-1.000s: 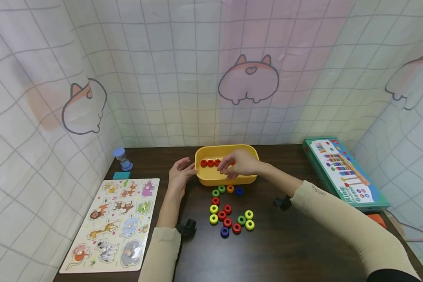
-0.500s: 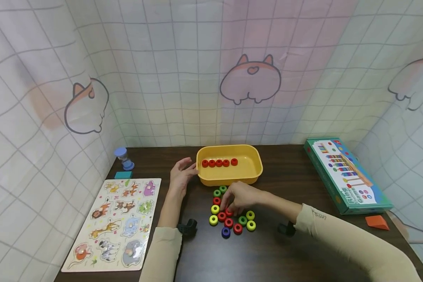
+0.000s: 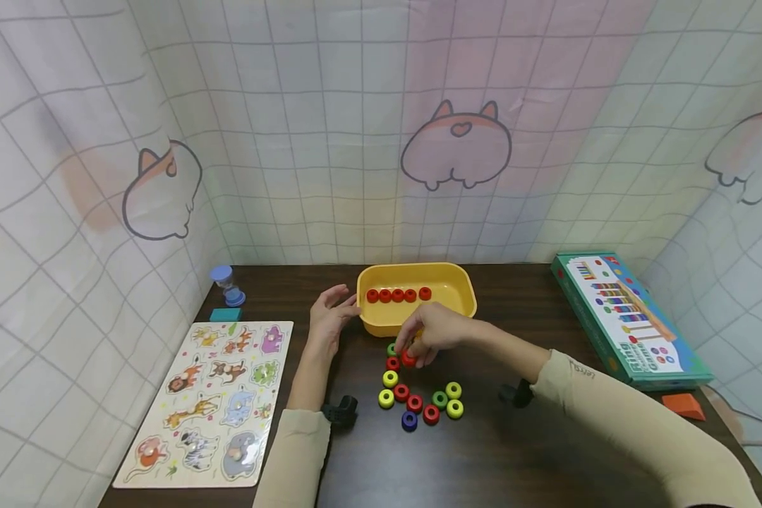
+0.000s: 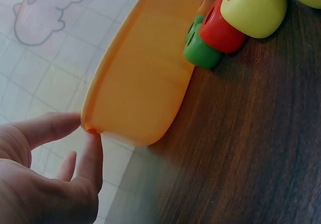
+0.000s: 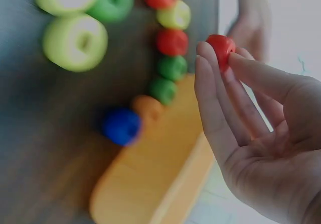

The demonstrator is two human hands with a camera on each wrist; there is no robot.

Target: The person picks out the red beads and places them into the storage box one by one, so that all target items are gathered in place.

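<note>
My right hand (image 3: 441, 328) pinches a red ring-shaped bead (image 5: 219, 50) between thumb and fingertips, raised off the table just before the yellow tray (image 3: 419, 327). At the tray's left end my left hand (image 3: 329, 319) holds the rim between thumb and finger; the left wrist view shows the hand (image 4: 55, 169) at the tray's corner. Inside the tray, several red beads (image 3: 398, 295) stand in a row along the left and middle. In front lie loose beads: yellow (image 3: 386, 398), red (image 3: 431, 414), green (image 3: 439, 400) and dark blue (image 3: 409, 421). A blue bead (image 5: 122, 126) and an orange one (image 5: 147, 111) lie beside the tray.
An animal peg puzzle board (image 3: 212, 402) lies at the left, with a teal block (image 3: 226, 315) and a blue sand timer (image 3: 228, 286) behind it. On the right are a green toy box (image 3: 631, 317) and an orange block (image 3: 684, 406). A patterned curtain (image 3: 330, 141) closes the back.
My right hand has gone from above the tray down to the loose beads, picked up a red bead and lifted it back toward the tray. My left hand stays at the rim.
</note>
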